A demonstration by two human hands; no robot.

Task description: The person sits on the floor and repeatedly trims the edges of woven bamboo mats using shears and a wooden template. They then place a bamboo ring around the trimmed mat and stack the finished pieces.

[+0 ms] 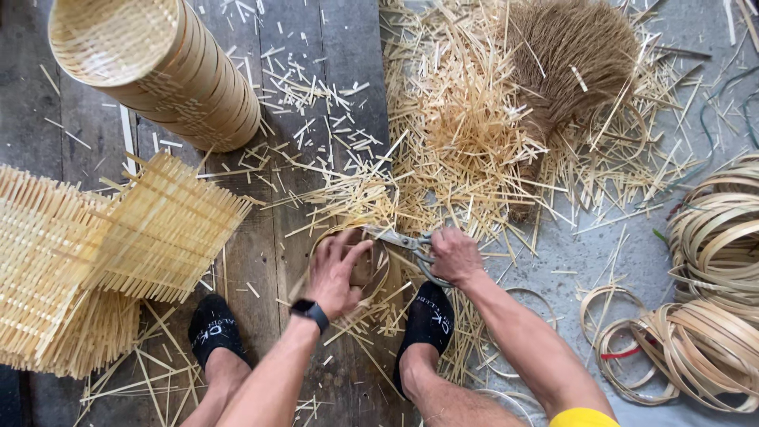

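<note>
My left hand [336, 273] presses down inside a small round woven bamboo basket [381, 269] on the floor, with a dark watch [310, 311] on that wrist. My right hand [455, 255] grips a pair of metal scissors [399, 239]. Their blades point left along the basket's upper rim, among protruding bamboo strips. My two feet in black socks [427, 320] rest on either side of my left arm.
A tall stack of finished baskets [170, 71] lies at the upper left. Flat woven bamboo mats [95, 253] are piled at the left. Bamboo offcuts [451, 134] and a brown broom head [569, 55] cover the floor ahead. Coiled bamboo hoops [704, 316] lie at the right.
</note>
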